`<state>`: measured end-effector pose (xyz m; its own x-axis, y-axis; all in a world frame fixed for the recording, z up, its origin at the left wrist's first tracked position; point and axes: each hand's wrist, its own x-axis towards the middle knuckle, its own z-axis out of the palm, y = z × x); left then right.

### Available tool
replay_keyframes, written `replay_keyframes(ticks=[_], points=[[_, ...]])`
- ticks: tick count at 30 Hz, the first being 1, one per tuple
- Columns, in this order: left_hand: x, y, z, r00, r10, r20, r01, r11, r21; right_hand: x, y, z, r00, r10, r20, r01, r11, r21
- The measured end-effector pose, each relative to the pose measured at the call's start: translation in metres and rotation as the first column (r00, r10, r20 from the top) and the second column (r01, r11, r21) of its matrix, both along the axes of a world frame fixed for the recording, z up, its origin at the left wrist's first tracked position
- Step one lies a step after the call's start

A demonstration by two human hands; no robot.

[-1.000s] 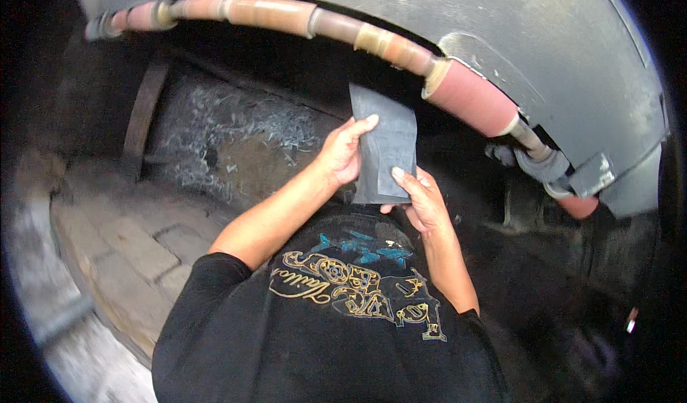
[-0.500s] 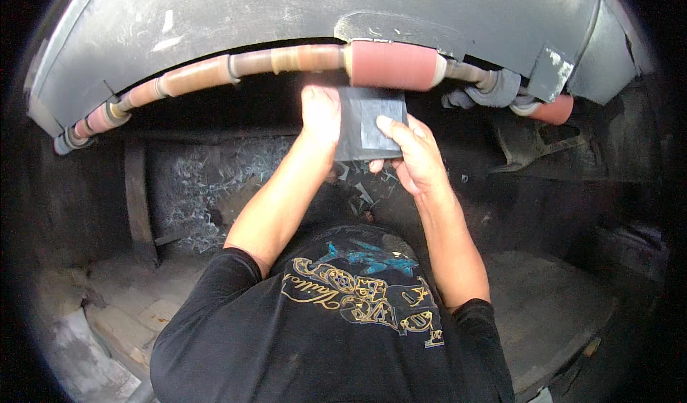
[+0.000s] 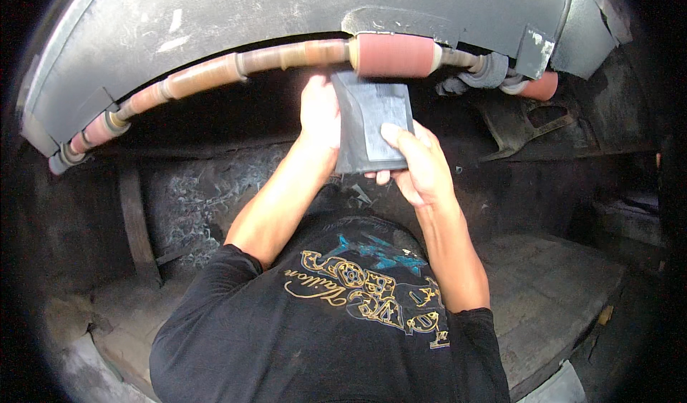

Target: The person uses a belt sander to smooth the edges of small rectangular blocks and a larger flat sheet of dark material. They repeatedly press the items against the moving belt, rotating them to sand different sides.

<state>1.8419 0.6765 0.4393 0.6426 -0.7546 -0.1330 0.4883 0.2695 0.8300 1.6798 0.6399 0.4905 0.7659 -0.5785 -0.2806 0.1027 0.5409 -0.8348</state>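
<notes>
A flat, dark grey rectangular pad (image 3: 351,149) with a lighter grey panel on its face is between my hands, just below the red sanding roller (image 3: 395,55). My right hand (image 3: 422,161) is closed on its lower right side, thumb pressed on the lighter panel and fingertips showing under the bottom edge. Along the left edge lies my left hand (image 3: 319,117), gripping the pad; its fingers are partly hidden and washed out by glare. A narrow dark gap seems to separate the pad's top edge from the roller, though whether they touch I cannot tell.
The roller belongs to a long spindle (image 3: 204,76) of red and brown sleeves, blurred as if turning. Above it curves a grey metal hood (image 3: 272,10). A cloth-like wrap (image 3: 492,70) surrounds the shaft at right. Pale scraps (image 3: 193,210) litter the dark space below.
The pad has turned slightly and shows more of its lighter panel. My right hand has shifted a little lower with it. The whole view has also moved slightly.
</notes>
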Motion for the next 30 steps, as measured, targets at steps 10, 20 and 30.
replay_keyframes(ticks=[10,20,30], points=[[-0.010,0.044,0.013,0.459,-0.628,-0.628,0.195,0.761,-0.618,-0.036,0.044,0.019,1.000,-0.028,-0.004,0.028,0.995,0.097],[0.053,-0.048,-0.066,0.938,0.082,0.337,-0.028,0.986,-0.162,0.036,-0.022,-0.010,0.991,-0.119,0.057,0.119,0.993,0.013],[-0.002,0.050,0.026,0.501,-0.630,-0.594,0.215,0.755,-0.619,-0.036,0.059,0.013,0.998,-0.063,-0.004,0.063,0.995,0.076]])
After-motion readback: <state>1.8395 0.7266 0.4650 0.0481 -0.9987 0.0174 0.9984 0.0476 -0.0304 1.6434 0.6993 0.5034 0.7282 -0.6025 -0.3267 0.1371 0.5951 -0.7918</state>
